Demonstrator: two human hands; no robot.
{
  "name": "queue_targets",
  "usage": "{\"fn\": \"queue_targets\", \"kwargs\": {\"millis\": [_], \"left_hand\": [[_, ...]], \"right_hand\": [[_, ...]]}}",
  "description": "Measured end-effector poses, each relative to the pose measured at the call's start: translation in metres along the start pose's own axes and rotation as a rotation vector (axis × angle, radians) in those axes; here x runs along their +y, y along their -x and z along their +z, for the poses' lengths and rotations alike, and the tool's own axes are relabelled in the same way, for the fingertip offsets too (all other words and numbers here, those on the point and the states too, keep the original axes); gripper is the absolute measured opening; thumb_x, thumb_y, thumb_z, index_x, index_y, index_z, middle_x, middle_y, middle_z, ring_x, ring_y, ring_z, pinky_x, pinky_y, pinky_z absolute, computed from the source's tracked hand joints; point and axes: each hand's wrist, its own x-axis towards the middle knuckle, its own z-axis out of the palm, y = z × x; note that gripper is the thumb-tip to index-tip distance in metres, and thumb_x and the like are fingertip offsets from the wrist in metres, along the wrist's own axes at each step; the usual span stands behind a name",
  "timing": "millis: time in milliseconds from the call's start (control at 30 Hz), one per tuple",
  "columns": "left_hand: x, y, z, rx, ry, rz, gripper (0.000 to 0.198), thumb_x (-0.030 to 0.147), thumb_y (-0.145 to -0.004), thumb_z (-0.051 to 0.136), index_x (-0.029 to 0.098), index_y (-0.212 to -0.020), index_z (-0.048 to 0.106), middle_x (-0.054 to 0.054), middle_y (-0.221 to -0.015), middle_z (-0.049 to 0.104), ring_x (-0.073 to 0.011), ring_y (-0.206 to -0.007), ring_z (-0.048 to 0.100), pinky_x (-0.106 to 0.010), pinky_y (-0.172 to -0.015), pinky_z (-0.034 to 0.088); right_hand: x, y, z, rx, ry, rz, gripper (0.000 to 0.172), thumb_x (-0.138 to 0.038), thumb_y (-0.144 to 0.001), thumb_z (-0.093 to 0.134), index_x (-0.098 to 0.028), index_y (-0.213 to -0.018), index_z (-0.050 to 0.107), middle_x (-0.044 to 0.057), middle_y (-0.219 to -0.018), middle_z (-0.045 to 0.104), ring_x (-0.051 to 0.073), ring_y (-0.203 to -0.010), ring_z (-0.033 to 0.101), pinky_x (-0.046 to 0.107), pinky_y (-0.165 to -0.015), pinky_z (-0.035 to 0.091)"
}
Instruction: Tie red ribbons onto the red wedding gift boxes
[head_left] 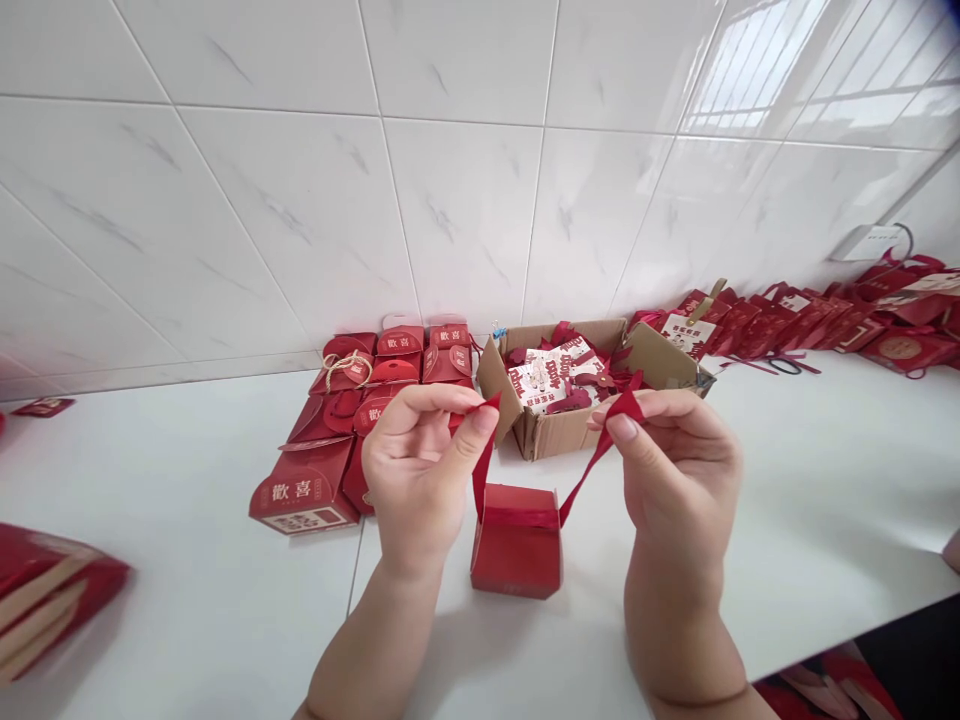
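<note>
A small red gift box rests on the white table in front of me, and a red ribbon runs across it. Thumb and fingers of my left hand pinch one end of the ribbon, above and left of the box. My right hand pinches the other end, above and right. Both ends rise from the box in a V shape. Neither hand touches the box itself.
Behind the hands stands an open cardboard box with printed cards and ribbons. Several red gift boxes are stacked to the left. A row of red packages lines the tiled wall at right. Another red package lies at the left edge.
</note>
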Motion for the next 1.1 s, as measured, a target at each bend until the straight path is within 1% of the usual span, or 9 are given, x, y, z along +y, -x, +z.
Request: {"fn": "queue_targets", "kwargs": {"millis": [167, 267, 367, 500, 733, 867, 967, 1033, 1100], "left_hand": [[-0.0022, 0.0001, -0.0003, 0.003, 0.011, 0.011, 0.014, 0.016, -0.072, 0.075, 0.025, -0.079, 0.068, 0.003, -0.076, 0.065, -0.0090, -0.073, 0.061, -0.022, -0.073, 0.051], [-0.0026, 0.0002, -0.0001, 0.011, 0.005, -0.008, 0.013, 0.017, -0.072, 0.076, 0.025, -0.079, 0.068, 0.003, -0.076, 0.065, -0.0098, -0.074, 0.061, -0.022, -0.073, 0.051], [-0.0018, 0.0003, 0.0000, -0.016, 0.007, -0.045, 0.011, 0.017, -0.073, 0.075, 0.025, -0.078, 0.068, 0.002, -0.075, 0.064, -0.0097, -0.073, 0.060, -0.021, -0.070, 0.050], [-0.0002, 0.0006, -0.0004, -0.065, 0.030, -0.059, 0.011, 0.017, -0.074, 0.073, 0.024, -0.080, 0.068, 0.002, -0.075, 0.063, -0.0101, -0.072, 0.058, -0.022, -0.069, 0.048], [0.0015, 0.0018, 0.0004, -0.201, 0.046, -0.068, 0.010, 0.015, -0.074, 0.074, 0.024, -0.077, 0.069, 0.002, -0.069, 0.061, -0.0107, -0.068, 0.054, -0.024, -0.065, 0.045], [0.0046, 0.0036, 0.0022, -0.355, 0.029, -0.107, 0.014, 0.010, -0.073, 0.073, 0.023, -0.075, 0.069, 0.001, -0.065, 0.059, -0.0111, -0.065, 0.053, -0.024, -0.060, 0.044], [0.0065, 0.0057, 0.0039, -0.426, 0.001, -0.157, 0.016, 0.007, -0.071, 0.073, 0.022, -0.075, 0.070, 0.001, -0.067, 0.059, -0.0104, -0.066, 0.054, -0.022, -0.058, 0.044], [0.0066, 0.0067, 0.0046, -0.413, -0.015, -0.180, 0.018, 0.005, -0.070, 0.074, 0.021, -0.074, 0.067, 0.002, -0.069, 0.059, -0.0091, -0.066, 0.053, -0.020, -0.059, 0.044], [0.0061, 0.0069, 0.0046, -0.361, -0.036, -0.204, 0.025, 0.004, -0.066, 0.076, 0.021, -0.076, 0.063, 0.004, -0.069, 0.058, -0.0077, -0.065, 0.053, -0.018, -0.060, 0.044]], "right_hand": [[0.0012, -0.0009, -0.0003, -0.006, -0.022, -0.028, 0.010, -0.018, -0.078, 0.073, -0.024, -0.083, 0.068, 0.000, -0.075, 0.063, 0.014, -0.068, 0.061, 0.024, -0.057, 0.051], [0.0006, -0.0012, -0.0008, -0.012, -0.009, 0.001, 0.009, -0.018, -0.078, 0.073, -0.023, -0.083, 0.068, 0.000, -0.074, 0.063, 0.015, -0.068, 0.061, 0.024, -0.058, 0.052], [-0.0008, -0.0018, -0.0018, -0.040, -0.006, 0.026, 0.008, -0.019, -0.078, 0.073, -0.022, -0.082, 0.067, 0.000, -0.076, 0.064, 0.015, -0.069, 0.062, 0.023, -0.060, 0.053], [-0.0026, -0.0020, -0.0019, -0.095, -0.088, 0.039, 0.008, -0.016, -0.084, 0.068, -0.021, -0.087, 0.063, 0.001, -0.076, 0.065, 0.017, -0.074, 0.066, 0.025, -0.065, 0.054], [-0.0043, 0.0018, 0.0035, -0.182, -0.112, 0.087, 0.005, -0.016, -0.087, 0.064, -0.019, -0.088, 0.061, 0.002, -0.074, 0.066, 0.017, -0.069, 0.066, 0.025, -0.062, 0.054], [-0.0061, 0.0041, 0.0070, -0.226, -0.047, 0.108, 0.006, -0.015, -0.084, 0.066, -0.020, -0.087, 0.066, 0.001, -0.075, 0.066, 0.015, -0.068, 0.064, 0.024, -0.063, 0.054], [-0.0069, 0.0047, 0.0075, -0.309, 0.003, 0.119, 0.011, -0.014, -0.084, 0.066, -0.023, -0.089, 0.069, 0.000, -0.081, 0.066, 0.014, -0.072, 0.063, 0.023, -0.065, 0.052], [-0.0064, 0.0046, 0.0067, -0.367, 0.004, 0.122, 0.014, -0.015, -0.087, 0.063, -0.024, -0.093, 0.070, 0.000, -0.084, 0.067, 0.015, -0.074, 0.062, 0.024, -0.068, 0.051], [-0.0053, 0.0044, 0.0054, -0.397, -0.014, 0.124, 0.016, -0.016, -0.090, 0.058, -0.025, -0.096, 0.070, 0.001, -0.086, 0.067, 0.015, -0.077, 0.061, 0.025, -0.068, 0.050]]}}
